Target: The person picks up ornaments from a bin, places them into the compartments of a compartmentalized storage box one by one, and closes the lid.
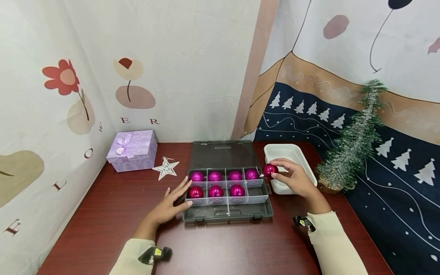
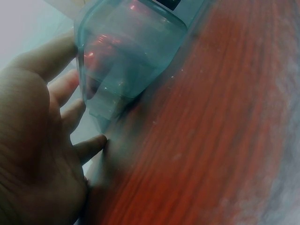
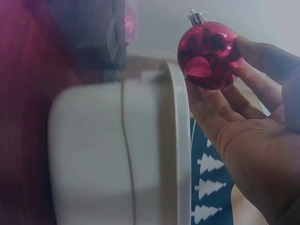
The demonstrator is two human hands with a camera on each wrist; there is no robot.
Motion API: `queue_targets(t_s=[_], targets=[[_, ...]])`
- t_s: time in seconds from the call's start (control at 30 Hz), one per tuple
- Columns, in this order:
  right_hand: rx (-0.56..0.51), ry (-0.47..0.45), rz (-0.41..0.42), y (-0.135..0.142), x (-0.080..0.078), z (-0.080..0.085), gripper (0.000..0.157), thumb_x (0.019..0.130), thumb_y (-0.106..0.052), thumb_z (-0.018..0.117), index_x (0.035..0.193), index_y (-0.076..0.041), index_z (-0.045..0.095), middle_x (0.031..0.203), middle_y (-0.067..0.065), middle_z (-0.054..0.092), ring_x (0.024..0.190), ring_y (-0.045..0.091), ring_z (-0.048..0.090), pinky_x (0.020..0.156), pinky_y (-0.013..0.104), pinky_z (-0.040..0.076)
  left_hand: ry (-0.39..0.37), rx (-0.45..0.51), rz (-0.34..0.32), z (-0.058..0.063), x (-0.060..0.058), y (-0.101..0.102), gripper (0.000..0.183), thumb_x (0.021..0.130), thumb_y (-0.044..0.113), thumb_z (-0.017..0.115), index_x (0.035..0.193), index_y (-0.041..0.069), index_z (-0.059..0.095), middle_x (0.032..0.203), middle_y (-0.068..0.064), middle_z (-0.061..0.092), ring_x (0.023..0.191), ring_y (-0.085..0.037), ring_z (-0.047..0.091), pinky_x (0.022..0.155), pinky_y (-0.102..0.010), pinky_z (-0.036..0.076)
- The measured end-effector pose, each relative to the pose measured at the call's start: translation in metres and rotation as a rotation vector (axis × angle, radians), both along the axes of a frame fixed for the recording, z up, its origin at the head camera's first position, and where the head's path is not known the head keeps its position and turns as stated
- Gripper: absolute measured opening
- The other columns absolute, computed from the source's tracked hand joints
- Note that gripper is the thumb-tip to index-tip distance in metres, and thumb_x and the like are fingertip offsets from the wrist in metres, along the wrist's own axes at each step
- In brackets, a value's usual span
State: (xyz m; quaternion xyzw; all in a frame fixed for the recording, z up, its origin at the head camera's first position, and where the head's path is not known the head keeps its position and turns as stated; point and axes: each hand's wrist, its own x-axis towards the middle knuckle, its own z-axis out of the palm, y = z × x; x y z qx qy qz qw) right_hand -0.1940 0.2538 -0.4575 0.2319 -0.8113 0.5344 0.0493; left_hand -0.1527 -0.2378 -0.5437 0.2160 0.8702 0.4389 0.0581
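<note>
A shiny magenta Christmas bauble (image 1: pixel 270 170) with a silver cap is pinched in my right hand (image 1: pixel 297 179), at the near-left rim of a white plastic tub (image 1: pixel 306 162). In the right wrist view the bauble (image 3: pixel 208 54) hangs beyond the tub's rim. The grey compartment box (image 1: pixel 227 219) lies with its lid (image 1: pixel 223 154) folded back. Several magenta baubles fill its compartments, glittery ones (image 1: pixel 215 176) behind and shiny ones (image 1: pixel 215 191) in front; the front right compartment (image 1: pixel 257 192) holds none. My left hand (image 1: pixel 168 206) rests with spread fingers at the box's left side.
A lilac gift box (image 1: pixel 134 151) with a bow stands at the back left, a white star ornament (image 1: pixel 166 168) beside it. Right of the tub stands a small frosted artificial tree (image 1: pixel 357 149). Printed cloth backdrops (image 1: pixel 192 68) rise behind the dark red table (image 1: pixel 103 221).
</note>
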Motion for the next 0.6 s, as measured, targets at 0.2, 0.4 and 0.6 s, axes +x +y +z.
queue_targets(t_s=[0.2,0.4,0.6], targets=[[0.056,-0.034,0.008,-0.012,0.003,0.0,0.04,0.098,0.003,0.078,0.137,0.003,0.071,0.143,0.026,0.067,0.125,-0.005,0.058,0.103,0.017,0.057,-0.009,-0.002,0.0,0.001,0.0,0.001,0.077,0.107,0.037,0.069,0.174,0.027,0.032,0.186,-0.007,0.015,0.169,-0.047,0.02,0.127,-0.082,-0.011],[0.077,-0.058,0.029,-0.02,0.006,-0.004,0.039,0.098,0.001,0.078,0.136,0.001,0.072,0.143,0.023,0.068,0.126,-0.001,0.059,0.108,0.035,0.06,-0.025,-0.005,-0.001,0.002,0.0,0.001,0.078,0.107,0.038,0.069,0.174,0.028,0.031,0.186,-0.006,0.014,0.169,-0.046,0.019,0.128,-0.081,-0.012],[0.09,-0.041,0.04,-0.027,0.009,-0.007,0.037,0.096,0.0,0.08,0.132,-0.001,0.075,0.139,0.021,0.071,0.127,0.005,0.061,0.116,0.054,0.055,-0.022,-0.006,0.002,0.001,0.001,0.0,0.078,0.107,0.038,0.069,0.174,0.027,0.031,0.186,-0.007,0.014,0.169,-0.048,0.018,0.127,-0.082,-0.012]])
